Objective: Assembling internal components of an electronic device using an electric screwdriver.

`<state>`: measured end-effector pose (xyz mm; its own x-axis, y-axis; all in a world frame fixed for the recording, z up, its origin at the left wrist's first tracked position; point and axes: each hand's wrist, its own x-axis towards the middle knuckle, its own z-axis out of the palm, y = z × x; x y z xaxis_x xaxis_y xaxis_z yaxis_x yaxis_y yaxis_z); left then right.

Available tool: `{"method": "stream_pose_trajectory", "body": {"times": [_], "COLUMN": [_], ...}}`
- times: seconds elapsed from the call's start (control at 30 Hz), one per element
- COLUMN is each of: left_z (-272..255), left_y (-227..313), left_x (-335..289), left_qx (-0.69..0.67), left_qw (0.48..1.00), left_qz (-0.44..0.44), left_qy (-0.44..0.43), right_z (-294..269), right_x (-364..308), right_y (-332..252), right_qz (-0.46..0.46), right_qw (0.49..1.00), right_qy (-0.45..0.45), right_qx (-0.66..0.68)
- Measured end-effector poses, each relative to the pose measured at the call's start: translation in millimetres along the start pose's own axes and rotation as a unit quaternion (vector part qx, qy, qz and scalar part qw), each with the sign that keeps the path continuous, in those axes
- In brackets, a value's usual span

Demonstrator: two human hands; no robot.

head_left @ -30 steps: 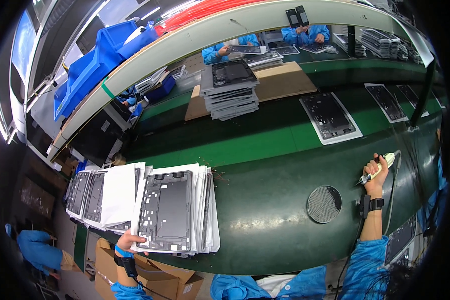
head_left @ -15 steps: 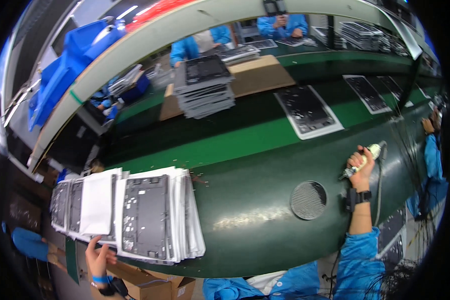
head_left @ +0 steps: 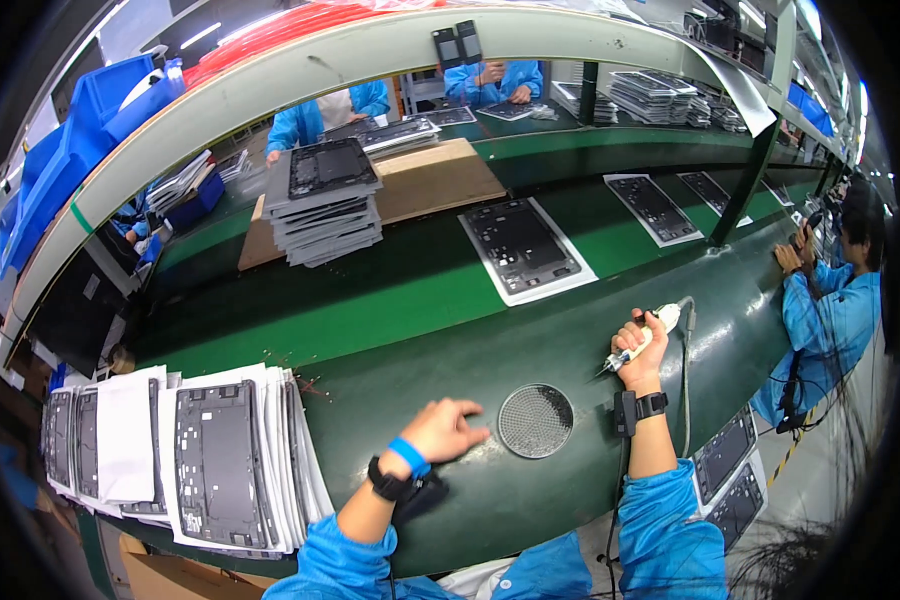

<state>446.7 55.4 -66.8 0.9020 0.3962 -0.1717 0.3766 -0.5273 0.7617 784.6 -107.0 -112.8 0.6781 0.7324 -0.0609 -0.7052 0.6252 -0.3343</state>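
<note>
In my right hand (head_left: 638, 362) I hold a cream-coloured electric screwdriver (head_left: 662, 322), its thin bit pointing left and down and its cord trailing behind. Held above the dark green bench, my left hand (head_left: 438, 432) is open with fingers stretched out, holding nothing. Just right of those fingertips lies a round dish (head_left: 536, 420) with a fine mesh-like surface; whether it contains small parts I cannot tell. To the left of my left hand sit black tablet-sized panels (head_left: 216, 465), fanned in overlapping rows with white sheets between them.
Beyond the bench, a green conveyor belt (head_left: 370, 318) carries panels on white sheets, one of them nearby (head_left: 525, 250). A tall panel stack (head_left: 325, 210) stands on a brown board (head_left: 440, 180). A post (head_left: 750, 180) rises at right. A co-worker (head_left: 830, 300) works there; others sit opposite.
My left hand has moved from the near edge of the fanned panels rightward to beside the round dish. The view has swung right; my right hand still holds the screwdriver.
</note>
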Motion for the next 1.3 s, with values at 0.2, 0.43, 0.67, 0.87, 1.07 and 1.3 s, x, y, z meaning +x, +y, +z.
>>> {"method": "stream_pose_trajectory", "body": {"times": [0.2,0.43,0.67,0.87,1.07,1.3], "left_z": [-26,-18,-5,-7,-9,-31], "left_y": [-5,0,23,26,18,29], "left_x": [97,187,226,234,208,83], "left_qx": [0.05,0.071,0.233,0.232,0.401,0.315], "left_qw": [0.988,0.959,0.947,0.957,0.876,0.906], "left_qz": [-0.033,0.114,0.074,0.042,0.11,0.049], "left_qy": [0.141,0.248,0.208,0.171,0.244,0.279], "right_z": [11,17,16,19,20,8], "right_x": [2,15,18,18,14,19], "right_y": [5,12,13,16,11,12], "right_qz": [-0.003,0.005,0.011,0.005,0.014,0.018], "right_qw": [1.0,1.0,1.0,1.0,1.0,1.0], "right_qy": [0.01,-0.003,0.009,0.008,0.0,-0.013], "right_qx": [-0.004,-0.022,-0.023,-0.025,-0.014,-0.009]}}
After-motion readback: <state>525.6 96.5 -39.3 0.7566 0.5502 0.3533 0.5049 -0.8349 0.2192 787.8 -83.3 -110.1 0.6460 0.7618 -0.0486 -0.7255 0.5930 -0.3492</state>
